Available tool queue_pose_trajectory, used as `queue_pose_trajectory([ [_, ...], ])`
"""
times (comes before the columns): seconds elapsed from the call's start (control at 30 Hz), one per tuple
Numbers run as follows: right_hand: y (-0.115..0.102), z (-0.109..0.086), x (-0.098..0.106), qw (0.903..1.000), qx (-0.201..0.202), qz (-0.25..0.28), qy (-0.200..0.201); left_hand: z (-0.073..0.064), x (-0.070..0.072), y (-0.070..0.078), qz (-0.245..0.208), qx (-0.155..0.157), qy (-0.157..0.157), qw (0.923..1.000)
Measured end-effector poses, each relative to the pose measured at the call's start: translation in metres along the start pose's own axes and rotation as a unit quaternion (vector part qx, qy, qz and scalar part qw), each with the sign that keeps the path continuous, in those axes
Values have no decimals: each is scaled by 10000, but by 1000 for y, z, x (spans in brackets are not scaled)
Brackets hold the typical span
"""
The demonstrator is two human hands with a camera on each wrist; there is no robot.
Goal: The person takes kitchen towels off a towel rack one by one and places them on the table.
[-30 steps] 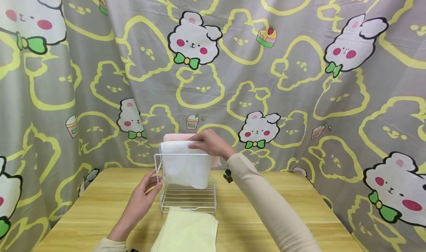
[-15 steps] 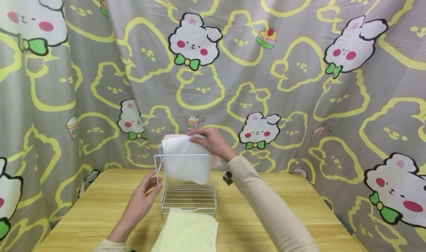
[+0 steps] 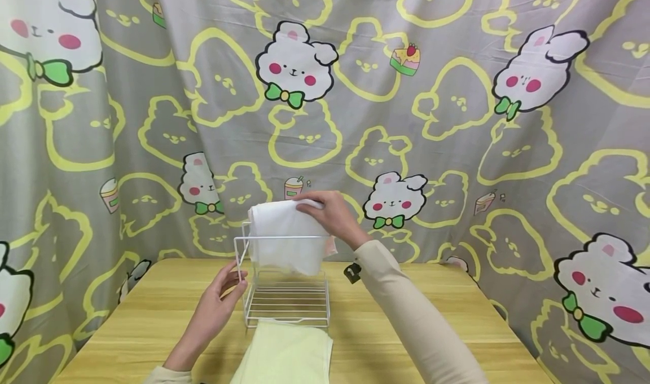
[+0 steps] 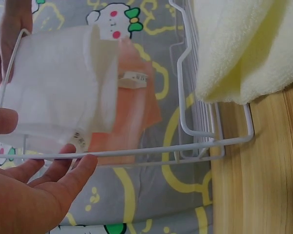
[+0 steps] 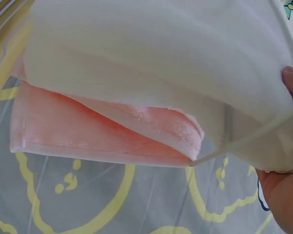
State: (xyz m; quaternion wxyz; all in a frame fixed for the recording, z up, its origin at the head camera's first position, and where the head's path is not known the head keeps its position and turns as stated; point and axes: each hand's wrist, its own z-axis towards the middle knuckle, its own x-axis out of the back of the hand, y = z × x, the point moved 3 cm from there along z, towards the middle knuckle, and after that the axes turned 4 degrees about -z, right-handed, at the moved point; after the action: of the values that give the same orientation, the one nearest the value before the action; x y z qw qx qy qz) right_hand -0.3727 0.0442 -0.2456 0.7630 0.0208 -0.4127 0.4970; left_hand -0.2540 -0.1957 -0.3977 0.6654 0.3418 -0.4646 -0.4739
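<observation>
My right hand (image 3: 332, 215) pinches the top fold of a white towel (image 3: 284, 220). The towel hangs inside a white wire rack (image 3: 325, 302), behind its upper front bar and above its slatted base. A pink towel (image 4: 129, 107) hangs behind the white one, mostly hidden in the head view; its folded layers (image 5: 107, 126) show in the right wrist view. My left hand (image 3: 215, 302) holds the rack's left upright, with fingers (image 4: 75, 178) curled at the wire and the thumb on the other side.
A folded yellow towel (image 3: 289, 353) lies on the wooden table (image 3: 396, 310) right in front of the rack. A grey curtain (image 3: 447, 203) with printed rabbits encloses the back and sides of the table.
My right hand has moved up and slightly right, raising the white towel so that it covers the pink one's top edge. The left hand has stayed on the rack.
</observation>
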Motion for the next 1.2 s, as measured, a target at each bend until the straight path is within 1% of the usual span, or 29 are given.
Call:
queue_pose_trajectory([
  [0.13,-3,-1,6,9998,57,73,148,0,-1,-1,5,60,35,10000],
  [0.27,-7,1,12,9992,208,206,274,0,-1,-2,85,38,77,9999],
  [0.47,-18,6,25,9970,434,209,602,-1,0,-2,94,29,80,9999],
  [0.6,-25,9,34,9961,461,302,694,-1,0,-3,71,59,72,9999],
  [0.77,-32,9,46,9948,398,368,868,-1,0,-3,42,101,96,9999],
  [0.93,-39,3,59,9912,464,500,1130,-1,-1,-1,-10,171,63,9998],
  [1.07,-47,-5,71,9890,470,556,1286,-1,-2,-2,-23,276,33,9996],
  [1.2,-53,-15,81,9861,558,562,1460,0,-2,-2,-43,327,33,9994],
])
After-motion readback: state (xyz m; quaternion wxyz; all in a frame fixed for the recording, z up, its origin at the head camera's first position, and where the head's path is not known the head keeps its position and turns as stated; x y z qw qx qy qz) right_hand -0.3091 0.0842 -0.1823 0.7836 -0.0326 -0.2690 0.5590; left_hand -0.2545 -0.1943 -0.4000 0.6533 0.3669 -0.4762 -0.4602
